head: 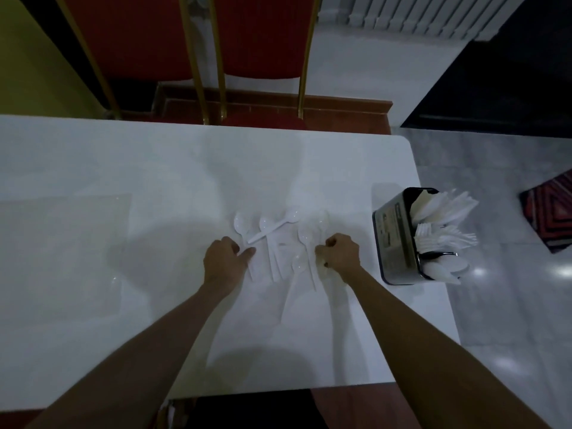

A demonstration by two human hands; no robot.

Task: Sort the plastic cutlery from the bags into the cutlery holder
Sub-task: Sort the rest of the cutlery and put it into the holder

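Two bare forearms are stretching up from the bottom edge of my head-camera feed and across the white table (154, 156). Both hands are settling at a scatter of loose white plastic spoons (268, 232) near the table's middle.

The left hand (225, 258) is resting knuckles-up at the left side of the scatter, with fingers curled under and the thumb pointing toward the handles. I cannot tell from here whether it is gripping a spoon or only touching one.

The right hand (340, 253) is sitting at the right side of the scatter, its fingers bunching together against the thumb. Whether they are pinching a handle, I cannot tell either.

To the right, a metal cutlery holder (396, 239) is standing at the table's right edge. White cutlery is fanning out of its compartments, with forks (445, 237) in the middle one and spoon bowls showing in the nearest.

An emptied clear plastic bag (62, 243) is lying flat on the table's left side, well apart from the hands. Red chairs (263, 41) with gold frames are standing behind the table, and a patterned rug (554, 212) is lying on the tiled floor at far right.
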